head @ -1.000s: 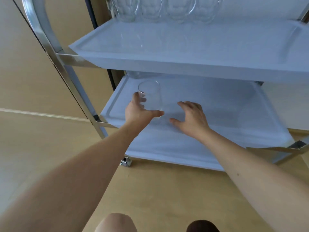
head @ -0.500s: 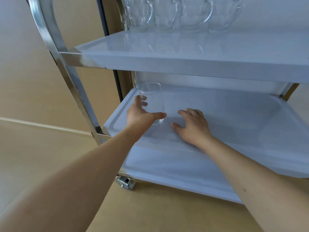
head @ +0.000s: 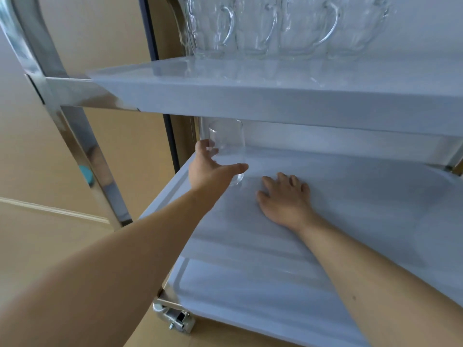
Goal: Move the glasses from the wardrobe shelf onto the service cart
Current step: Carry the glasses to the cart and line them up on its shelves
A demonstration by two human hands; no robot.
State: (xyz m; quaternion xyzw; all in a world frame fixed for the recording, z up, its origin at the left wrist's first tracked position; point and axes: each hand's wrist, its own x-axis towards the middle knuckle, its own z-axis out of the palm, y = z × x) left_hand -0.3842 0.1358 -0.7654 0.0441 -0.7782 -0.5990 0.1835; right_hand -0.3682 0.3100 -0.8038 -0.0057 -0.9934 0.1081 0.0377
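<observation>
Service cart [head: 82, 96], chrome frame with pale grey trays, taken as the landmark for all places below. Upper tray [head: 275, 96]: carries a row of clear glass mugs [head: 275, 26] with handles, standing side by side along its far edge; their exact count cannot be told, as the tops run out of view. Middle tray [head: 350, 209], directly under the upper tray: carries one plain clear glass [head: 226, 144], upright, at the far left corner of the tray close to the back rim, its base on or just above the tray surface, which of the two cannot be told. Left hand [head: 213, 169]: reaches in from the cart's near side, its grip grasping the glass low on the body, thumb stretched across the near face and fingers curled round the left side. Right hand [head: 285, 196]: just beside the glass to the right, palm down on the middle tray, grip released, fingers spread and lightly bent, holding nothing and not touching the glass. Lower tray [head: 250, 296]: seen below the near edge of the middle tray, partly covered by both forearms. Caster [head: 175, 318]: metal, at the cart's near left foot, on a tan wooden floor [head: 50, 234]. Small teal patch [head: 86, 175]: shows on the left upright of the frame; what it is cannot be told.
</observation>
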